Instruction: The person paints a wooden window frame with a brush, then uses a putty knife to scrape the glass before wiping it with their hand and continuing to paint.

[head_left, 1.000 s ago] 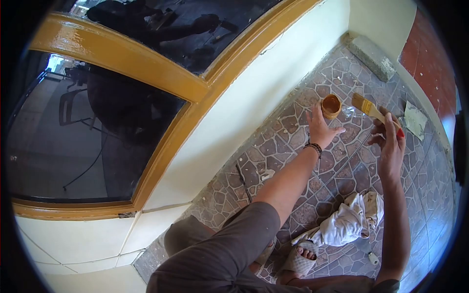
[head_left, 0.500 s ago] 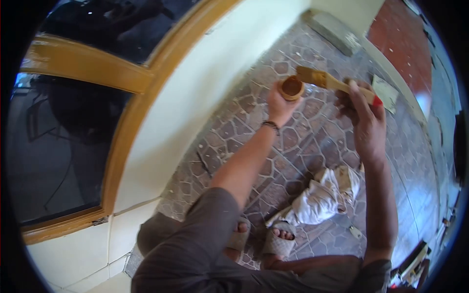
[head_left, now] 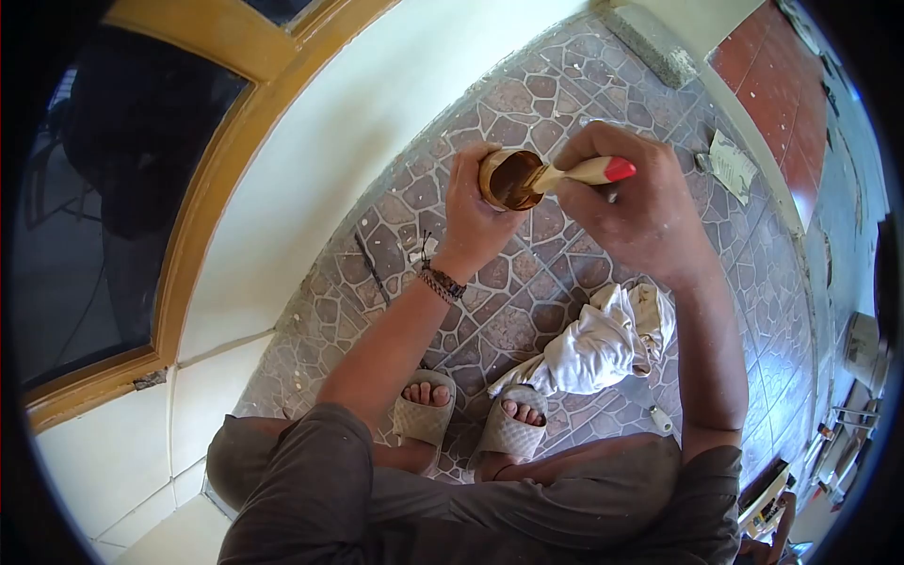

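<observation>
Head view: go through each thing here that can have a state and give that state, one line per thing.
Paint cup: open, tilted, held off the floor.
Brush: bristles dipped in the cup.
Left hand: closed around the cup.
Right hand: closed on the brush handle.
White cloth: crumpled on the tiles.
Window frame: painted ochre, glossy.

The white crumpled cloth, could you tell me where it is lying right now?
In the head view, the white crumpled cloth lies on the stone-patterned tile floor, below the right hand and just right of the person's grey sandals.
</observation>
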Tool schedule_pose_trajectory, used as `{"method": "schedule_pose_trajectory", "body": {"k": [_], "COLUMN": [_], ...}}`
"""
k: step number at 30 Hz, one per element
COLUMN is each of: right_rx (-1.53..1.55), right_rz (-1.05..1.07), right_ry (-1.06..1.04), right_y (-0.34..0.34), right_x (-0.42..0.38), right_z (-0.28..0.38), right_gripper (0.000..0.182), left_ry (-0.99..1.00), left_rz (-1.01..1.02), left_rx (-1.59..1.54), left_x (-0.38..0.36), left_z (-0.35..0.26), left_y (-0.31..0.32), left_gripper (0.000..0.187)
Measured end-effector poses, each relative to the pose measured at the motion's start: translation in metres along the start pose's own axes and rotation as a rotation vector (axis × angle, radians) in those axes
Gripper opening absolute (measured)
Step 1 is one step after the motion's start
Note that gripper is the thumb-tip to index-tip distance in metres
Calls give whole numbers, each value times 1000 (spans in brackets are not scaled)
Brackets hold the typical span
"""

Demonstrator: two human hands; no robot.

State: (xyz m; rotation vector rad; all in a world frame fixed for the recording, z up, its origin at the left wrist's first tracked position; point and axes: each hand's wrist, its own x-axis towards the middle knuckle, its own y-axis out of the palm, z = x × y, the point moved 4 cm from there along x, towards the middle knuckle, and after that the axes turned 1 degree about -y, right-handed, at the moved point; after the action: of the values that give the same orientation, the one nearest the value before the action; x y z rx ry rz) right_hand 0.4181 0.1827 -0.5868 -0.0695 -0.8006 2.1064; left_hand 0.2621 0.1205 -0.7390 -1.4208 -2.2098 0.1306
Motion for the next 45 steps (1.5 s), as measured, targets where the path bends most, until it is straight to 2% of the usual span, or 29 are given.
{"method": "schedule_pose_trajectory", "body": {"k": [6,8,10,12,15,17,20,24,26,30,34,36,38,39,41,42,44,45], "right_rx": [-130,-135,-118,-106,-124,-161,-208,-246,-301,-318,-271,-254,-145,-144,427,425,707,701], "right_rz": [35,89,52,15,-17,11,98,92,17,-62,-69,-75,-89,-87,-168,-166,-271,-268], "right_ry": [-40,42,54,63,-31,-217,-202,-235,-311,-332,-229,-185,-12,-13,326,325,487,488], "right_y": [20,20,8,-1,-10,-10,-17,-20,-20,-20,-29,-28,-24,-20,-9,-8,-5,-6], "right_x": [-5,-9,-12,-17,-26,-31,-39,-46,-52,-56,-54,-52,-48,-47,-45,-43,-42,-41], "right_z": [15,19,34,44,56,62,70,75,80,85,91,92,82,79,56,53,41,35], "right_gripper": [18,19,18,17,15,13,19,21,18,19,16,15,9,9,13,13,21,21], "left_ry": [82,80,76,34,44,42,43,59,24,-24,-33,5,44,83,119,156,168,179], "left_rz": [-79,-91,-99,-67,-28,6,79,205,231,275,257,160,103,51,-2,-52,-63,-70], "left_rx": [25,-3,-30,-100,-100,-184,-276,-253,-298,-301,-312,-287,-226,-166,-112,-61,-20,21], "left_x": [-10,-12,-15,-16,-17,-18,-16,-16,-13,-9,-9,-9,-9,-9,-9,-8,-5,-4], "left_z": [-26,-32,-38,-42,-54,-61,-70,-75,-78,-84,-76,-74,-80,-83,-87,-89,-89,-89], "left_y": [-14,-15,-16,-17,-15,-12,-10,-8,-7,-12,-12,-14,-17,-18,-18,-19,-18,-16], "left_gripper": [62,61,61,59,57,57,59,61,62,63,63,62,62,62,62,62,62,62]}}
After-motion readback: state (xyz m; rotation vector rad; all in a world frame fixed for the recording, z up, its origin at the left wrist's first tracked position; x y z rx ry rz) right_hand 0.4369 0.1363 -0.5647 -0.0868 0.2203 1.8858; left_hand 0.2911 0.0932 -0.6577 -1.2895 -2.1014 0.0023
